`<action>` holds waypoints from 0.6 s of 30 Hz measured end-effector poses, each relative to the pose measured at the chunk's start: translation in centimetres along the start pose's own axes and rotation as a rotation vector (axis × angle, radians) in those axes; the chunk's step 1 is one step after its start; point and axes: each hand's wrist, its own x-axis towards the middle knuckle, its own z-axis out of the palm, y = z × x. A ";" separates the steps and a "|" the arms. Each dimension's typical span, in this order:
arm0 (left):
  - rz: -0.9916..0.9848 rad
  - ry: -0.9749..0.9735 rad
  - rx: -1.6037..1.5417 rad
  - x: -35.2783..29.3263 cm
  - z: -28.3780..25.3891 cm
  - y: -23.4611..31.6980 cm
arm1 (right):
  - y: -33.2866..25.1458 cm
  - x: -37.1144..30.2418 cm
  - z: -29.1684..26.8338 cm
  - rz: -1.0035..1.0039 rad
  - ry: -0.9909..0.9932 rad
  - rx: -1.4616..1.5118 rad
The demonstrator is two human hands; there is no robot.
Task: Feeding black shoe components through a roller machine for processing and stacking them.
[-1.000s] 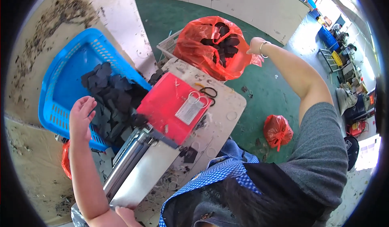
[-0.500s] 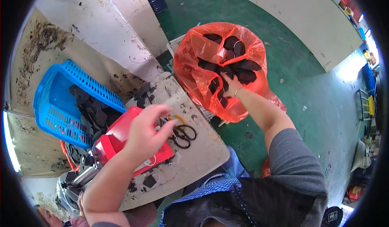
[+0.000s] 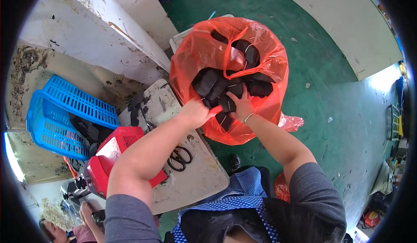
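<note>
A big red plastic bag point(image 3: 186, 65) stands open, holding several banded bundles of dark, flat pieces point(image 3: 207, 83). At the bag's near left edge is my left hand point(image 3: 194, 113), its fingers closed on a fold of the red plastic. My right hand point(image 3: 242, 106) reaches inside, thumb and fingers apart, resting against a dark bundle near the front of the bag. Some of its fingertips are hidden among the bundles. A pair of black-handled scissors point(image 3: 180, 158) lies on the table beneath my left forearm.
Left of my arm sits a red machine point(image 3: 110, 152) on the pale worktable point(image 3: 204, 173). Behind it leans a blue perforated basket point(image 3: 61, 132) with dark scraps. Another person's hand point(image 3: 87, 212) shows at lower left. A dirty white partition point(image 3: 126, 39) borders the table.
My left hand has moved from above the red machine to the bag's edge and taken hold of the plastic. My right hand has shifted slightly nearer, still inside the bag.
</note>
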 end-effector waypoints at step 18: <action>-0.551 0.495 -0.584 4.7 3.2 -2.8 | -0.7 0.1 1.7 0.029 0.175 0.143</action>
